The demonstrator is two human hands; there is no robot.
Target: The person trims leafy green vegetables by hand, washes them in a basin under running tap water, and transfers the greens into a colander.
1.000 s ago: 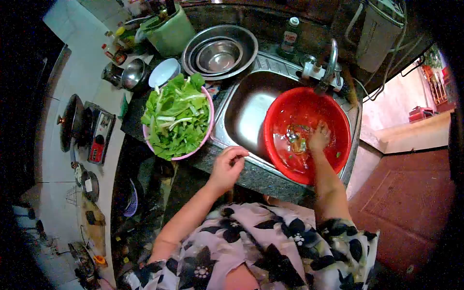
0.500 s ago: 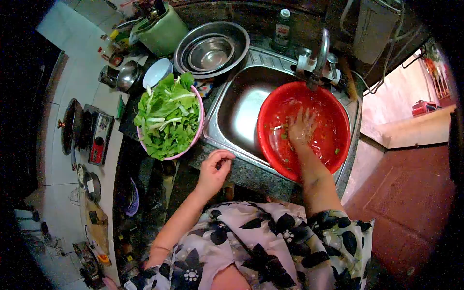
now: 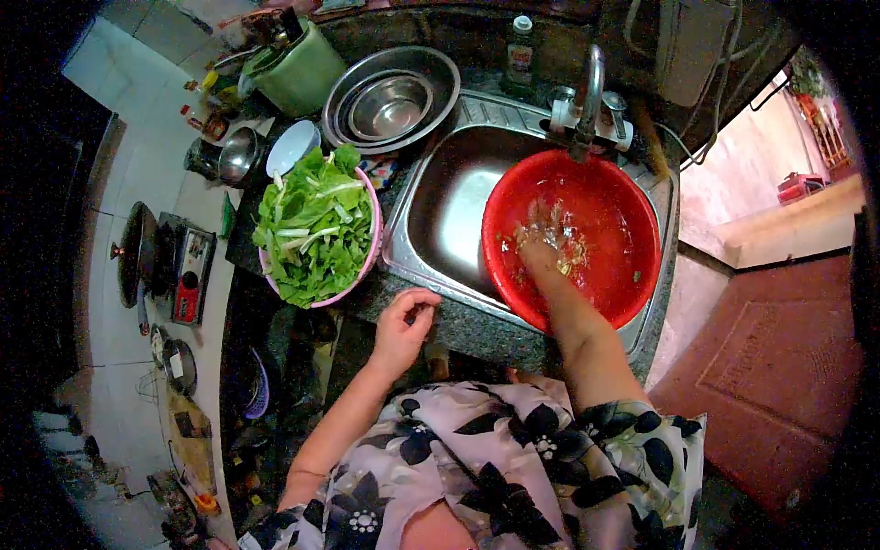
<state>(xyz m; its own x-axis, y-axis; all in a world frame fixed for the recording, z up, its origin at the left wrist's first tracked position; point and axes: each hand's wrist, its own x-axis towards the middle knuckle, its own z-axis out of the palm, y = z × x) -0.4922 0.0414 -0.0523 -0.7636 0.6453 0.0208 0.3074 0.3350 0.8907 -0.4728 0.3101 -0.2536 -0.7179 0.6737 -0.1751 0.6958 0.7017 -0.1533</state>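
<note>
My right hand (image 3: 543, 236) is dipped in the water of a red basin (image 3: 626, 313), its fingers stretched out but blurred by ripples. Small green leaf bits (image 3: 636, 276) float around it. Near the counter's front edge, my left hand (image 3: 403, 323) hangs with its fingers curled in and nothing visible in them. To its upper left, leafy greens (image 3: 316, 225) with pale stems are heaped in a pink-rimmed bowl (image 3: 376, 234).
The basin rests over the right part of a steel sink (image 3: 463, 215), under a faucet (image 3: 591, 96). Nested metal bowls (image 3: 392, 105), a small light bowl (image 3: 293, 147) and a bottle (image 3: 521, 53) stand behind. At left are a stove (image 3: 191, 275) and a pan (image 3: 136, 252).
My right hand has shifted left within the basin, and the water is rippling around it. My left hand stays nearly in place. The view has tilted slightly.
</note>
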